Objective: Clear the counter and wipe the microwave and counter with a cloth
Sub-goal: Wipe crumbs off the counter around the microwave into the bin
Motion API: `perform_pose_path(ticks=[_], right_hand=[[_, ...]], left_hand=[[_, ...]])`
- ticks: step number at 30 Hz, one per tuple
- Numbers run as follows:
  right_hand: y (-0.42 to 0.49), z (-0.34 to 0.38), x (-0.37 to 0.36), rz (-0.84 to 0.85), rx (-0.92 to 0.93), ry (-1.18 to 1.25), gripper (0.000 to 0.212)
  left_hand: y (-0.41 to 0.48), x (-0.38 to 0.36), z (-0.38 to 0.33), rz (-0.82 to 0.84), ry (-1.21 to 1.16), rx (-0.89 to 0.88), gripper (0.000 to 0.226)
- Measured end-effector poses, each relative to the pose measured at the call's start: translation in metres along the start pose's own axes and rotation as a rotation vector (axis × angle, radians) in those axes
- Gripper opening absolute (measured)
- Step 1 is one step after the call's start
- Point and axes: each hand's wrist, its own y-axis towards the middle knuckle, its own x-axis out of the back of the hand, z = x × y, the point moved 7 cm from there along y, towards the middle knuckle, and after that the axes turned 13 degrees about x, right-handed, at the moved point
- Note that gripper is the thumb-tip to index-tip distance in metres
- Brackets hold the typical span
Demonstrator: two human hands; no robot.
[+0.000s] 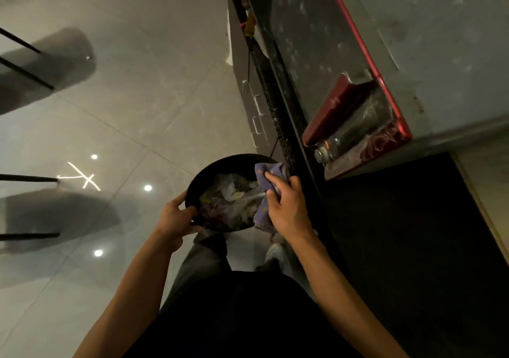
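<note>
Your left hand grips the rim of the black bowl full of scraps, and your right hand clenches the purple cloth at its right edge. Keep the bowl level, just left of the dark tabletop. The microwave stands farther right; glossy floor lies left.

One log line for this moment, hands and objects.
left hand: holds black bowl of scraps | right hand: grips purple cloth over bowl
</note>
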Motion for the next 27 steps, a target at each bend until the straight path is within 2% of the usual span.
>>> perform_pose_path(ticks=[5,10,15,21,27], right_hand=[[0.057,0.045,-0.053,0.061,-0.017,-0.044,0.041],[0.112,0.082,-0.093,0.005,-0.075,-0.006,0.042],[0.166,0.108,-0.103,-0.055,-0.071,-0.023,0.042],[0.238,0.112,-0.102,-0.121,-0.112,0.010,0.041],[0.353,0.100,-0.081,-0.206,-0.117,0.051,0.040]], left_hand=[[0.035,0.054,-0.056,0.008,-0.028,-0.007,0.060],[0.058,0.108,-0.123,0.011,0.048,-0.032,0.060],[0.091,0.148,-0.188,-0.006,0.099,-0.074,0.063],[0.133,0.161,-0.266,0.017,0.120,-0.082,0.066],[0.177,0.142,-0.361,0.031,0.153,-0.085,0.062]])
